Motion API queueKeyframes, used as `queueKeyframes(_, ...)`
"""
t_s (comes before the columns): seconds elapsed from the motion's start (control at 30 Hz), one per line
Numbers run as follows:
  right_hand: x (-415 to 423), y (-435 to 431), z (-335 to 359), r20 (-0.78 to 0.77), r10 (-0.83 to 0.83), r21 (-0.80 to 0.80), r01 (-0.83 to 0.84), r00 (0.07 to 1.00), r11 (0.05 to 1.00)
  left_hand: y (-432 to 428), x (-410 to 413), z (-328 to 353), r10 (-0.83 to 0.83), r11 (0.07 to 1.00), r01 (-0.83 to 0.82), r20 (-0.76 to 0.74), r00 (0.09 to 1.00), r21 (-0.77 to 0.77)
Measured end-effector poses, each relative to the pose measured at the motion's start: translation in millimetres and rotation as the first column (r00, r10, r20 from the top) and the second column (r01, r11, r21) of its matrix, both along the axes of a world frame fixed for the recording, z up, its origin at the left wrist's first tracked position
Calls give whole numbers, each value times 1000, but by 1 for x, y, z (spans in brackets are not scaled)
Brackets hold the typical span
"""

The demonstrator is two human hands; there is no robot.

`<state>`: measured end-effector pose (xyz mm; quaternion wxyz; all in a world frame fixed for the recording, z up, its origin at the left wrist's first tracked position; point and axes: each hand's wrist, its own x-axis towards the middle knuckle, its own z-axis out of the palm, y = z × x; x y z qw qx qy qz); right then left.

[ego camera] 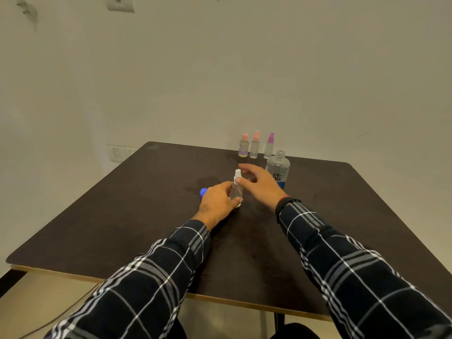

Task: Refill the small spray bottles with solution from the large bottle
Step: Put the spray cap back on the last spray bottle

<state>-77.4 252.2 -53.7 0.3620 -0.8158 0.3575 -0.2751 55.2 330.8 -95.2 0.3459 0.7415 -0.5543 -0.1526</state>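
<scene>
With the left hand [217,199] and its grip holding the small spray bottle [236,188] upright on the desk [146,204] near the large bottle [277,168], the right hand [260,182], its grip wide, likely needed to turn the sprayer top squarely.

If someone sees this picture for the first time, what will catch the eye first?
The two hands at the centre of the table: the left hand grips a small clear spray bottle, the right hand hovers by its white top. Just right stands the large bottle, uncapped; three small coloured-top bottles line the far edge.
</scene>
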Motion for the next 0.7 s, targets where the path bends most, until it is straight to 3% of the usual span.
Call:
queueKeyframes(0.07,2,0,1,11,43,-8,-43,999,999,0,0,1,-4,1000,4,6,1000,17)
queueKeyframes(0.23,5,-3,-2,42,-30,-5,30,999,1000,-1,-1,1,0,1000,0,24,1000,21)
queueKeyframes(0.53,28,17,-17,24,-368,-114,368,929,923,1,-1,0,-2,1000,2,-2,1000,-3)
queueKeyframes(0.6,24,14,-15,-30,-339,-108,335,940,936,1,0,2,2,1000,-2,4,1000,15)
queueKeyframes(0.7,10,9,-7,23,-167,-37,168,986,985,0,0,1,6,1000,-6,-17,1000,9)
